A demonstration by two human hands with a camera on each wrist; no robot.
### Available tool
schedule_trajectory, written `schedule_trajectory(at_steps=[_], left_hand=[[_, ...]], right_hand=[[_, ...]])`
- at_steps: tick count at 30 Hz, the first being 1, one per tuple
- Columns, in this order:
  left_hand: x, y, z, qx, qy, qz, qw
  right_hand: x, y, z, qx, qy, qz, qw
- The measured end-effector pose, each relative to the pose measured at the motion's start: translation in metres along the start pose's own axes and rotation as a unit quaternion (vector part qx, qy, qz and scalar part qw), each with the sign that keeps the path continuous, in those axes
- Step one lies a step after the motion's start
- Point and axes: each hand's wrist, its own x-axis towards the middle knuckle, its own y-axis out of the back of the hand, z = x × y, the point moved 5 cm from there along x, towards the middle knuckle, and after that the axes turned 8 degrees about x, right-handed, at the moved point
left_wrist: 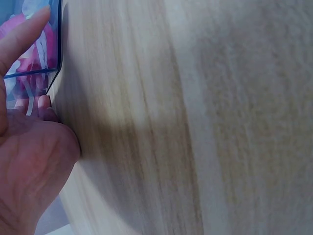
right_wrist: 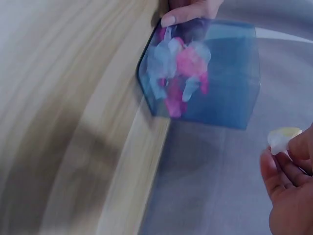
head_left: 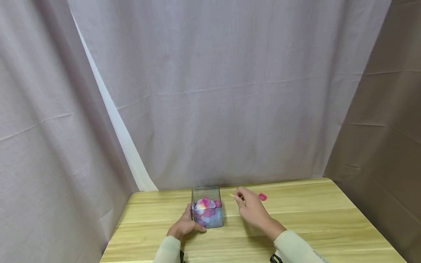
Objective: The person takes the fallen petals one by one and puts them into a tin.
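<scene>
A clear grey-blue plastic box [head_left: 205, 192] stands on the table, partly filled with pink and white fabric-like petals [head_left: 205, 204], one with a yellow patch. My left hand [head_left: 183, 225] grips the box from its left, the thumb along the near side; the left wrist view shows fingertips on the opposite side. To the right of the box, my right hand [head_left: 254, 210] is raised and pinches a small white-and-yellow petal [right_wrist: 279, 139] between thumb and fingers. A pink petal [head_left: 262, 197] lies on the table just beyond the right hand.
The table [head_left: 315, 223] has a light wood-grain top with rounded far corners. Grey curtains [head_left: 236, 109] hang behind its far edge and at both sides, with a pale gap [head_left: 115, 113] at the left.
</scene>
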Motion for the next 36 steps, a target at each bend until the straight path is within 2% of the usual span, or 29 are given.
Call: schedule_trajectory(at_steps=[7, 11, 15, 18, 24, 29, 36], left_hand=[[-0.002, 0.004, 0.000, 0.001, -0.001, 0.008, 1.0000], [-0.001, 0.005, -0.001, -0.008, 0.007, 0.006, 0.9999], [0.000, 0.006, 0.000, -0.005, 0.007, 0.006, 0.9999], [0.000, 0.004, 0.002, 0.000, 0.007, 0.004, 1.0000], [0.002, 0.000, 0.005, -0.006, 0.013, -0.002, 0.9999], [0.002, 0.001, 0.002, -0.005, 0.022, 0.001, 0.9997], [0.001, 0.000, 0.001, 0.001, 0.017, 0.003, 0.9999]], right_hand=[[0.030, -0.047, -0.022, -0.021, 0.065, 0.002, 0.9976], [0.042, -0.072, -0.028, -0.054, 0.082, -0.017, 0.9951], [0.049, -0.090, -0.028, -0.071, 0.081, -0.049, 0.9929], [0.051, -0.096, -0.023, -0.079, 0.071, -0.068, 0.9919], [0.052, -0.097, -0.015, -0.095, 0.053, -0.082, 0.9907], [0.052, -0.101, -0.015, -0.106, 0.063, -0.093, 0.9880], [0.051, -0.103, -0.016, -0.137, 0.096, -0.072, 0.9833]])
